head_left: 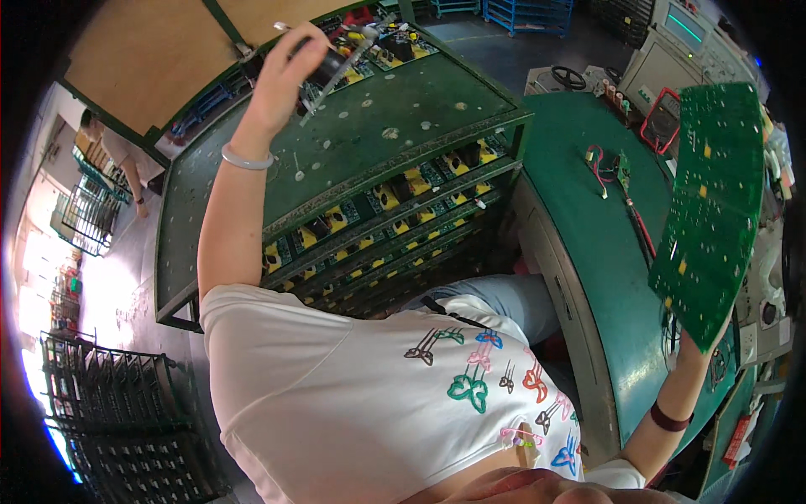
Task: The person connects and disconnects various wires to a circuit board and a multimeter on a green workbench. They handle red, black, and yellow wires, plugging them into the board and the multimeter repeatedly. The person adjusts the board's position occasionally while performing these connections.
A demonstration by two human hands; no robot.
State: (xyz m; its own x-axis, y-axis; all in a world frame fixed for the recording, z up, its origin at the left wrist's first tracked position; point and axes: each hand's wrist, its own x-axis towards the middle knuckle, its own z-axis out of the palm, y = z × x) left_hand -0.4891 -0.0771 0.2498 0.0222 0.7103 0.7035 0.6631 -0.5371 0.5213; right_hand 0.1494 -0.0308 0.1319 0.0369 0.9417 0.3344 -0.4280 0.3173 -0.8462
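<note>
My left hand is raised over the top of a green metal rack, at its far left part. Its fingers are curled round a circuit board that is tilted nearly edge-on and carries a dark component. On the right, my right hand holds a large green circuit board panel by its lower end, standing upright above the bench. The panel hides most of those fingers. Several boards with yellow and black parts lie at the far edge of the rack top.
Lower shelves hold more populated boards. On the green workbench lie red and black leads and a red-framed meter; a screened instrument stands behind. Black racks stand at left, and another person is farther off.
</note>
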